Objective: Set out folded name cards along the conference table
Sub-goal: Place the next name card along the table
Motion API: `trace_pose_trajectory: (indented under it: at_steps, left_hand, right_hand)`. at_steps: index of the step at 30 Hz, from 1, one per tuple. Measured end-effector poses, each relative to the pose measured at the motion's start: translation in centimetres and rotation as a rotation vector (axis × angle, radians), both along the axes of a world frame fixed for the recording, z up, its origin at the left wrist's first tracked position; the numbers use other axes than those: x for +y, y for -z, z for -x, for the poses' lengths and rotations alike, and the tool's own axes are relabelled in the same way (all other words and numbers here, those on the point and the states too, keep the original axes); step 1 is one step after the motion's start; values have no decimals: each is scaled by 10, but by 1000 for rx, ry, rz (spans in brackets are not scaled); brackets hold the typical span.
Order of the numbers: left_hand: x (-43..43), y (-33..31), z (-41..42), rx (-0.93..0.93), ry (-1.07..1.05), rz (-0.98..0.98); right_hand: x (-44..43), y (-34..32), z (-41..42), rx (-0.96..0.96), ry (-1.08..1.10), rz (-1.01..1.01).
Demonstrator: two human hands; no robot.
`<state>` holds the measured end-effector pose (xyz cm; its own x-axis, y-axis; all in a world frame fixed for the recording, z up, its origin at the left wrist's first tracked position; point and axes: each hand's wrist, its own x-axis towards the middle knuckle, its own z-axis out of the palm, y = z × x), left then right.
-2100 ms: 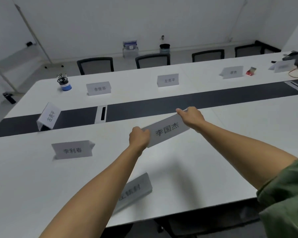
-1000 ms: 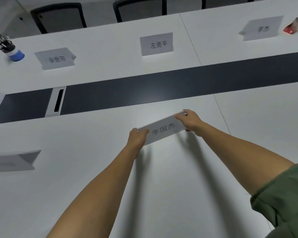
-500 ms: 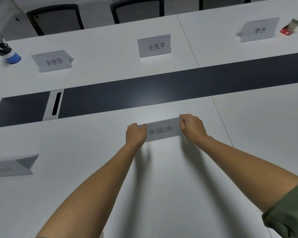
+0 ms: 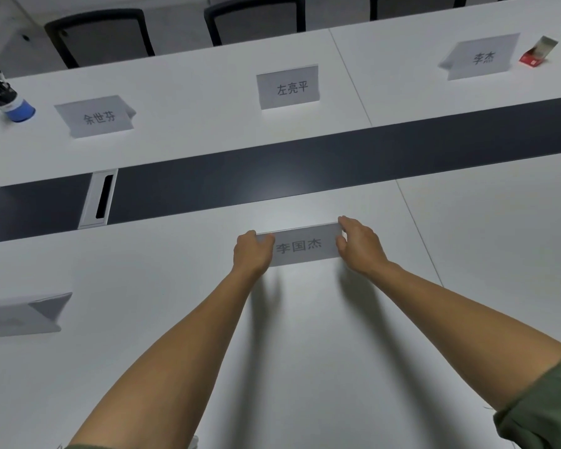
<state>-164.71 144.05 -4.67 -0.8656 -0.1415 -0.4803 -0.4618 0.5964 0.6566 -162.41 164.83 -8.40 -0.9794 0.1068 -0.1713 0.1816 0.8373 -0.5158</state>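
A folded white name card (image 4: 302,245) with black characters stands on the near side of the white conference table (image 4: 305,335), just short of the dark centre strip (image 4: 305,170). My left hand (image 4: 252,252) grips its left end and my right hand (image 4: 358,243) grips its right end. Its bottom edge rests on the tabletop. Three more name cards stand across the strip: a left card (image 4: 96,116), a middle card (image 4: 288,86) and a right card (image 4: 481,56). Another folded card (image 4: 23,314) stands at the near left, seen from its side.
A blue pen cup (image 4: 12,100) stands at the far left. A small red and white box (image 4: 538,51) lies beside the far right card. A cable slot (image 4: 99,197) sits in the strip. Black chairs (image 4: 101,35) line the far side.
The card has come down from a tilted hold in the air to rest level on the table. Both hands stayed on its ends. The view moved closer to the table.
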Motion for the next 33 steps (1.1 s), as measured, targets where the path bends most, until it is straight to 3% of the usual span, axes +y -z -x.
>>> trace_pose_trajectory:
  at_steps: [9,13,21,26,33]
  left_hand:
    - [-13,3,-2,-23,-19,-54]
    - [-40,-6,-16,-1,-87,-16]
    - [-132,-36,-93,53,-157,134]
    - [-212,-34,-148,25,-215,303]
    - [-321,-12,-217,-221,-199,474]
  right_hand:
    - [2,-8,-4,-95,17,27]
    - [-4,-16,-14,-32,106,33]
    - [-77,-48,-66,52,-16,99]
    - [-146,-52,-118,-107,-161,191]
    - [-234,-37,-179,-334,-258,268]
